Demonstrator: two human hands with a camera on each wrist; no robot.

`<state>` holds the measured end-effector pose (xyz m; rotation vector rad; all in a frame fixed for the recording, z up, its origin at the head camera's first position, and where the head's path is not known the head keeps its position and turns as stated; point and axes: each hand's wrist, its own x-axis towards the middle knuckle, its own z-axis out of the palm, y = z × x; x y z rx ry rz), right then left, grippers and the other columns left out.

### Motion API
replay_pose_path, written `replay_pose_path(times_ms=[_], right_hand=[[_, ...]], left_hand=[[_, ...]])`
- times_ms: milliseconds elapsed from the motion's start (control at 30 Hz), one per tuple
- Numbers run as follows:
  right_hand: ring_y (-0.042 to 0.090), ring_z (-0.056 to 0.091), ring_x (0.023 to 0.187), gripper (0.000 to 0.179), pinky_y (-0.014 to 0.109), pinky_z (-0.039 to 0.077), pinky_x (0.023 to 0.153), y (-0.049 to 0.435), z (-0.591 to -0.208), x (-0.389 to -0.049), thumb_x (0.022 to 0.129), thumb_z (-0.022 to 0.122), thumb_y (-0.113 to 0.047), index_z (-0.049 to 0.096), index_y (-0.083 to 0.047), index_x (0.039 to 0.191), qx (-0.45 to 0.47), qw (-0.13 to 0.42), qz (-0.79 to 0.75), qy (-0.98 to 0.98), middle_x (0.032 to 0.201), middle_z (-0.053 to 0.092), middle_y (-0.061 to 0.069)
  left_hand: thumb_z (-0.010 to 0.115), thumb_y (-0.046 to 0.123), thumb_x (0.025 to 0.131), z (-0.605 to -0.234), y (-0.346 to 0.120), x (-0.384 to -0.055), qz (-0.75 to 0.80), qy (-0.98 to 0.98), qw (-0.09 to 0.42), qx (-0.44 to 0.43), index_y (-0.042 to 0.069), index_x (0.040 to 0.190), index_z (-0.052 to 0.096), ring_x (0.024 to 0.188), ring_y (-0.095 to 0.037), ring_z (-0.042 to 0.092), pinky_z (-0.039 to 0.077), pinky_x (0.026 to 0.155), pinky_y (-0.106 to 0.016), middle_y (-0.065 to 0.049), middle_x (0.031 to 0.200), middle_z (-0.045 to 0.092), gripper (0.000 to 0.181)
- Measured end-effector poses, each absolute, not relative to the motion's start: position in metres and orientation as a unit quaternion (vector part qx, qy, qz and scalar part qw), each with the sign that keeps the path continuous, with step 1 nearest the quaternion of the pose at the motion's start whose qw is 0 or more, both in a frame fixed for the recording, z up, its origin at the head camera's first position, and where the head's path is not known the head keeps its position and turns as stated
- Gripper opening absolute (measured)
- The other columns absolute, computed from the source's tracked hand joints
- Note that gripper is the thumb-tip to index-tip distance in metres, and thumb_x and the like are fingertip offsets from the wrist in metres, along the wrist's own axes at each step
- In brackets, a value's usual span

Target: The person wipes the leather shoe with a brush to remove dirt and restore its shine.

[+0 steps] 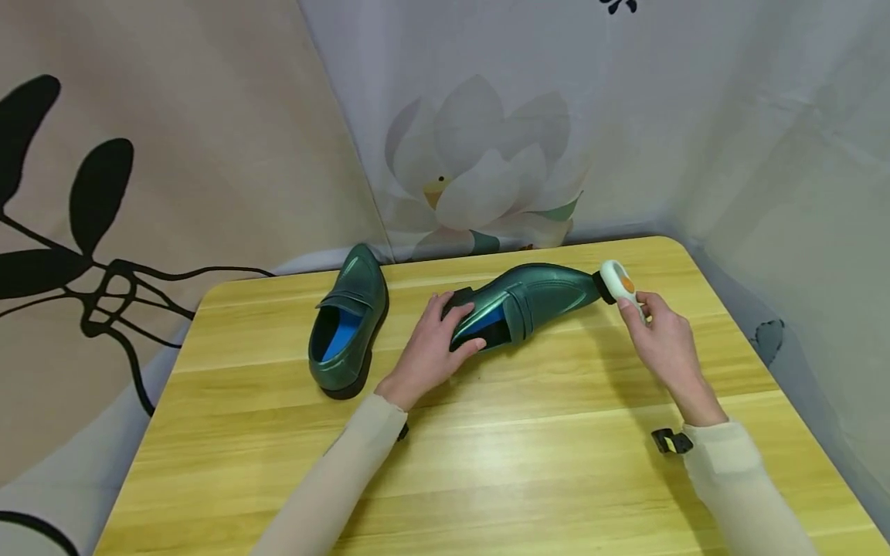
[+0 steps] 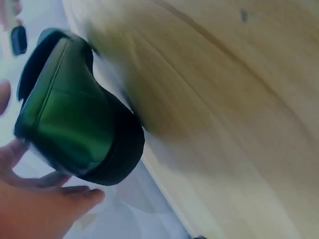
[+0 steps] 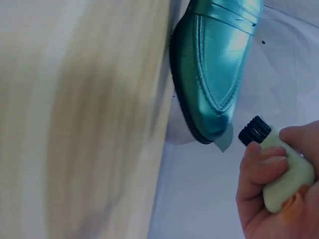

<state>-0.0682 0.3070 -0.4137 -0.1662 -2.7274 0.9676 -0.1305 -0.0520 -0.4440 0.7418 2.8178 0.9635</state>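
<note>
A shiny dark green loafer (image 1: pixel 549 297) is held tilted on its side over the table, toe pointing right and blue insole showing. My left hand (image 1: pixel 438 340) grips it by the heel, fingers on the far side and thumb at the opening. In the left wrist view the heel (image 2: pixel 75 124) faces the camera. Off the toe (image 3: pixel 212 122), my right hand (image 1: pixel 660 336) holds a small brush (image 1: pixel 617 282) by its white handle with an orange patch. Its black bristles (image 3: pixel 254 130) point at the toe tip, a small gap away in the right wrist view.
The matching green loafer (image 1: pixel 351 324) stands upright to the left, toe toward the back edge. Both shoes are on or over a light wooden table (image 1: pixel 487 479). A printed fabric curtain (image 1: pixel 243 116) hangs behind and around it.
</note>
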Motion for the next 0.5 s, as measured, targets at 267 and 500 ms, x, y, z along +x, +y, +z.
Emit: replay_pose_path(times_ms=[267,500], right_hand=[[0.024,0.052,0.066,0.064,0.034,0.041,0.054,0.312,-0.423,-0.07,0.11,0.042,-0.044,0.051,0.012,0.139,-0.071,0.094,0.332,-0.936,0.104,0.063,0.023],[0.03,0.056,0.068,0.063,0.038,0.043,0.057,0.298,-0.425,-0.074,0.11,0.045,-0.043,0.051,0.013,0.138,-0.062,0.11,0.314,-0.941,0.101,0.066,0.025]], left_hand=[[0.075,0.028,0.097,-0.435,-0.062,-0.126,0.39,0.89,0.094,0.217,0.025,0.15,0.052,0.152,-0.042,0.027,0.033,0.116,-0.062,-0.017,0.17,0.017,0.057],[0.087,0.037,0.085,-0.44,-0.063,-0.129,0.352,0.912,0.103,0.183,0.009,0.164,0.026,0.151,-0.033,0.032,0.032,0.12,-0.05,-0.015,0.167,0.027,0.103]])
